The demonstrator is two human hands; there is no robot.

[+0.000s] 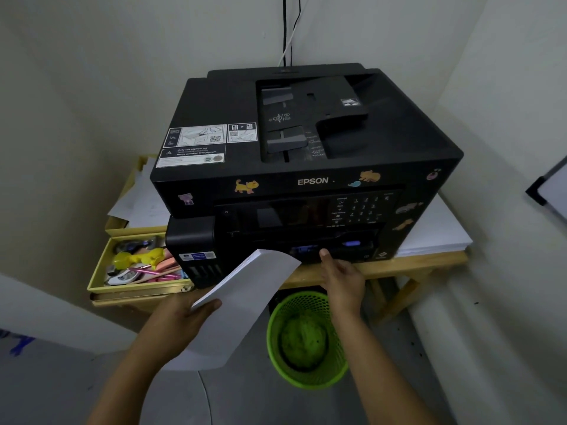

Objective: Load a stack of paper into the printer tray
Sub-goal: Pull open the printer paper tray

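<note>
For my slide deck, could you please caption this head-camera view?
Left hand holds a paper stack while right hand reaches the black printer's front tray slot.

Brand: "EPSON" in white on the printer (306,142) front edge, above the right hand's (342,279) fingertips (324,252).
Warning label (190,155): "Only use pigment ink" just legible on the printer top, far up and left of the fingertips; lines below it too blurred to read.
QR codes: on the diagram stickers (211,134) above that label; not readable.
Keypad (362,210): small digits and captions right above the fingertips; too blurred.
Ink tank label (198,256): blue strip, left of the fingertips; illegible.
</note>
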